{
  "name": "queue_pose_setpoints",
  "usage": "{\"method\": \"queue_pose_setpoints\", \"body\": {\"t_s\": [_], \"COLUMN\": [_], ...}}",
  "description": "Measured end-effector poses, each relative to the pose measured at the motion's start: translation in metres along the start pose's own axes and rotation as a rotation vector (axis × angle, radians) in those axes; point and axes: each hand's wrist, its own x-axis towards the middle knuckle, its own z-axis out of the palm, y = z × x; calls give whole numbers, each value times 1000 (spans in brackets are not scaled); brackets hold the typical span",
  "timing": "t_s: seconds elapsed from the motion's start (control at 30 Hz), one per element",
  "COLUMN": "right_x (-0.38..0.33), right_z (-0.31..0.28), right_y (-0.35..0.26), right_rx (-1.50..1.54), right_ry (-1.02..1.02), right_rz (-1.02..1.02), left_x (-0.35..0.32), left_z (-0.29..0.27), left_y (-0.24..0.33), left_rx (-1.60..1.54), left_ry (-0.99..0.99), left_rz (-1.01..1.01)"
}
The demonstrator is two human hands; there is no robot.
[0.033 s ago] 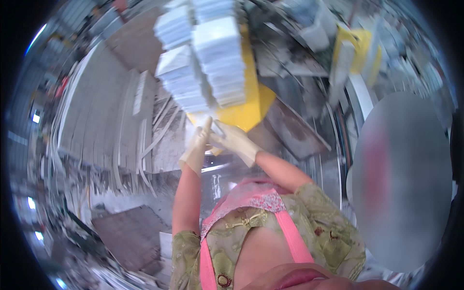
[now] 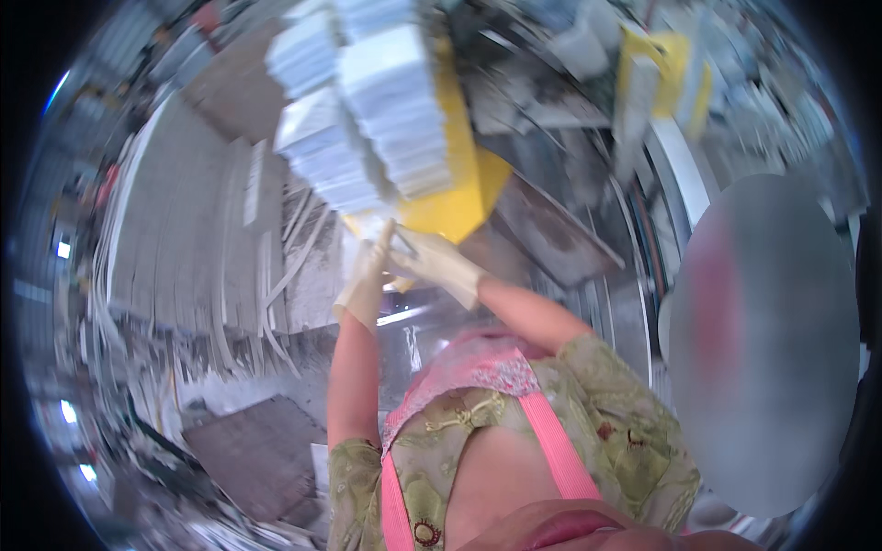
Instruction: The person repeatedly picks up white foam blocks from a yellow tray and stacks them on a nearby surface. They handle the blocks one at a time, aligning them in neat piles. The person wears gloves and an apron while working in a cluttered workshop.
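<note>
Cream-coloured gloves cover both my hands, which come together just below the stacks of white slabs (image 2: 395, 101). My left hand (image 2: 367, 275) points up and away, its fingertips by a pale, bright patch at the foot of the nearest stack. From the right, my right hand (image 2: 436, 266) reaches in until its fingers meet the left ones. Blur smears the fingers, and whether a thin pale piece lies between them cannot be made out. Under and beside the stacks is a yellow surface (image 2: 473, 188).
Long grey-white boards (image 2: 170, 220) stand in a row at left, with loose strips beside them. A brown panel (image 2: 556, 230) lies to the right of the yellow surface. A dark board (image 2: 253, 455) is at lower left. A large blurred grey oval (image 2: 763, 349) fills the right side.
The stacks, the yellow surface and my hands sit slightly farther left in the picture. My hands keep the same pose against each other.
</note>
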Motion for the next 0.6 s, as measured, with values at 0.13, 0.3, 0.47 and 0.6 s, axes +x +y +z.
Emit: {"method": "queue_pose_setpoints", "body": {"t_s": [0.13,0.3,0.47,0.6], "right_x": [-15,-39,-181,-323], "right_z": [-10,-66,-264,-375], "right_y": [35,67,138,189], "right_rx": [251,-102,-329,-889], "right_ry": [-152,163,921,891], "right_rz": [-162,-373,-162,274], "left_x": [-10,-18,-9,2], "left_z": [23,36,32,26], "left_y": [3,3,-14,-14], "left_rx": [-102,86,24,21], "left_ry": [-22,61,190,232], "left_rz": [171,306,347,329]}}
